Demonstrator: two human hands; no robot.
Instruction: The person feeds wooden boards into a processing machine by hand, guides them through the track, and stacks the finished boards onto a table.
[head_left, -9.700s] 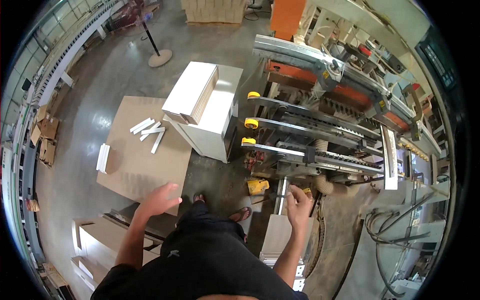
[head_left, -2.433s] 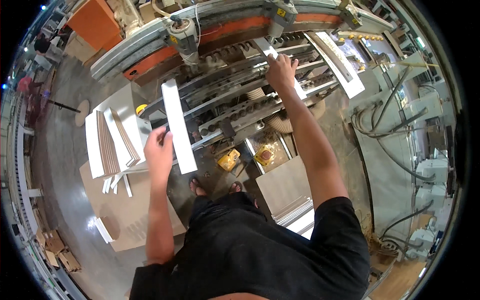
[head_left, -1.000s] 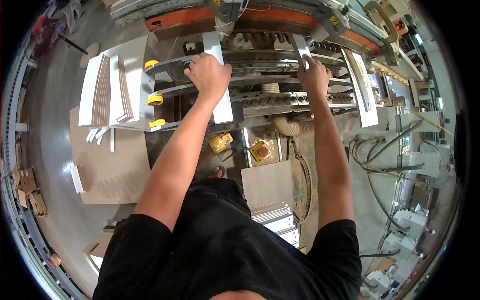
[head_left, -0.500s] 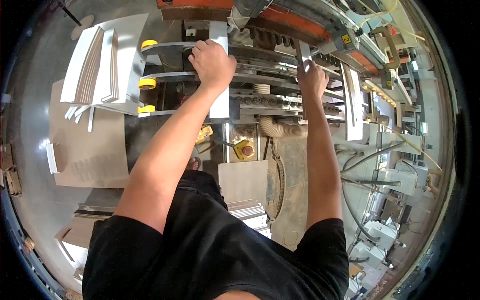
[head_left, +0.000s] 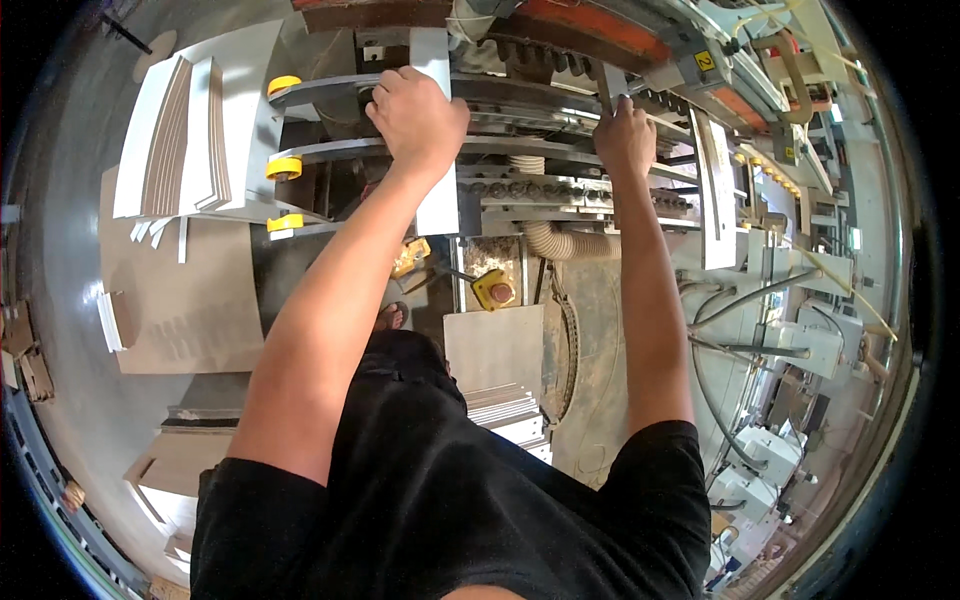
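My left hand [head_left: 418,118] is closed over the edge of a long white panel [head_left: 437,205], its fingers curled at the panel's left side. The panel lies across the metal rails [head_left: 340,152] of a machine. Further right, my right hand [head_left: 627,138] is closed at a narrow grey-white strip [head_left: 614,82], which also crosses the rails; my hand and forearm hide much of it. Beyond that hand, another white panel [head_left: 716,190] with small holes rests across the rails. Yellow rollers [head_left: 284,168] cap the rails' left ends.
White panels [head_left: 150,140] are stacked at the left, beside a brown board [head_left: 185,290]. Below the rails are a yellow box with a round button [head_left: 494,290], a ribbed hose [head_left: 570,243] and more stacked panels [head_left: 508,412]. An orange machine beam [head_left: 610,35] spans the top.
The view has shifted slightly, so the machine and stacks sit a little differently. Both hands keep their places on the same panel and strip.
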